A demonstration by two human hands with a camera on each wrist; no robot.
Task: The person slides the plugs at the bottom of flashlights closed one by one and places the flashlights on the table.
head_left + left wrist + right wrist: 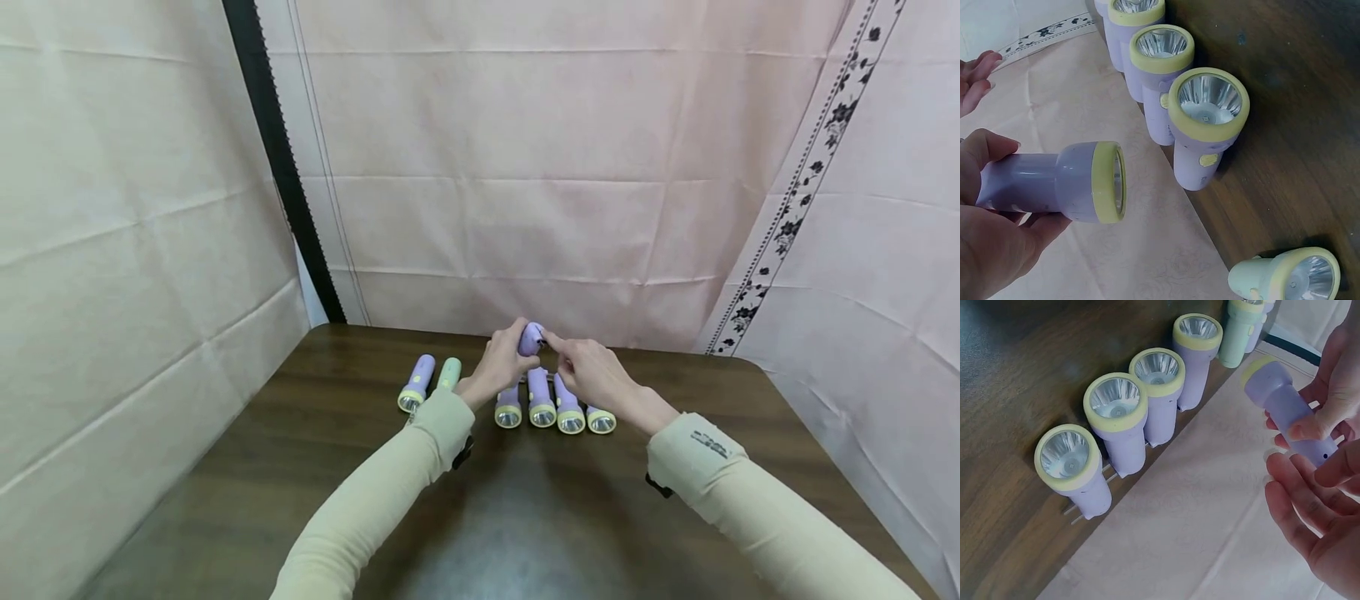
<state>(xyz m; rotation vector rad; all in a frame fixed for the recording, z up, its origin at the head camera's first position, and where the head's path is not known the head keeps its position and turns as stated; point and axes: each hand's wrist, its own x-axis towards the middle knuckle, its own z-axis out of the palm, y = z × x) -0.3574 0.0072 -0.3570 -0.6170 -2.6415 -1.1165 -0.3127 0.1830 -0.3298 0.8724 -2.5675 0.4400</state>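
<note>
My left hand [495, 367] grips a purple flashlight [1032, 181] with a yellow rim, raised above the back of the table. In the left wrist view its lens faces right. At its tail, which has a small dark hole in the right wrist view, my right hand [596, 375] reaches in with the index finger touching the end. The other right fingers [1294, 506] are loosely bent beside it, holding nothing. Below both hands, several purple flashlights [541, 396] lie in a row, lenses toward me. Thin metal prongs [1075, 515] show beside the nearest flashlight in the right wrist view.
Left of the left hand lie a mint green flashlight [450, 372] and another purple one [423, 373]. The dark wooden table [315, 467] ends just behind the flashlights, where a pale cloth [487, 225] hangs. More cloth hangs along both sides.
</note>
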